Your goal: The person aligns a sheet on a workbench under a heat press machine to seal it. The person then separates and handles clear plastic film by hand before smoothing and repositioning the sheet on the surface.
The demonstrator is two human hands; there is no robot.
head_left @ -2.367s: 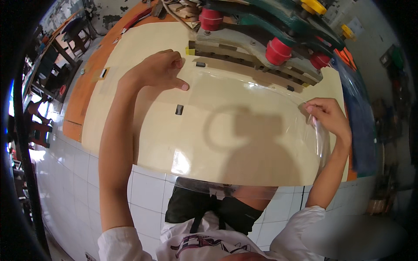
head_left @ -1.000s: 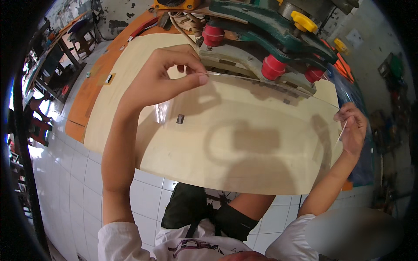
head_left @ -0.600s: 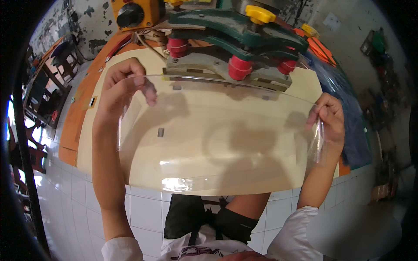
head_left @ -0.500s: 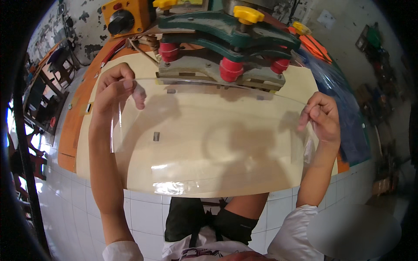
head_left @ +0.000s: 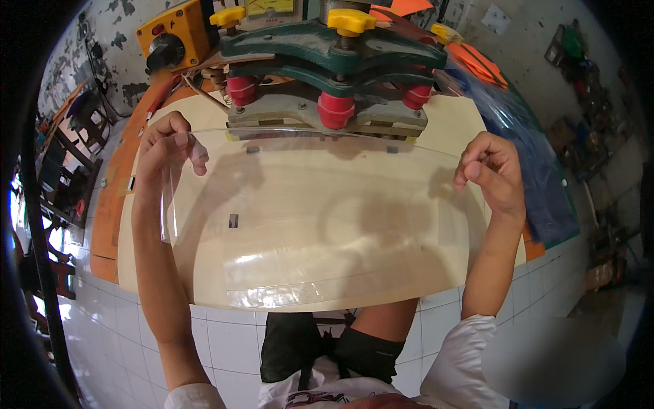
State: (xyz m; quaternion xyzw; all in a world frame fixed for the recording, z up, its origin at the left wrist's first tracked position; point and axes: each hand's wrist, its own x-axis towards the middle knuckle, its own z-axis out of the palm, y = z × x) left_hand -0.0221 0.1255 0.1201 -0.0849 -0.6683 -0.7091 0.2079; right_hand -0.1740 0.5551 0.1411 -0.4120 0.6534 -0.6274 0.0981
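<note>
A clear plastic sheet (head_left: 286, 266) spans the space between my hands, its far edge running just in front of a press head (head_left: 300, 51) and its near part shining with reflections. My left hand (head_left: 167, 144) pinches the sheet's far left corner between thumb and fingers. At the far right corner, my right hand (head_left: 492, 174) has thumb and fingertips together on the sheet's edge; the exact grip is hard to see through the clear material. The press head has green arms, yellow knobs, red spacers and a grey metal plate close above the table.
Cream board (head_left: 449, 112) covers most of the orange table (head_left: 105, 225). A yellow control box (head_left: 174, 37) with a black knob stands at the far left. Blue plastic sheeting (head_left: 541, 184) lies at the right, with orange pieces (head_left: 477, 65) behind it. Small dark patches (head_left: 234, 221) mark the board.
Both hands and the sheet have shifted slightly left in the picture. The press head also appears farther left, so the view has moved. The right fingers look more tightly curled.
</note>
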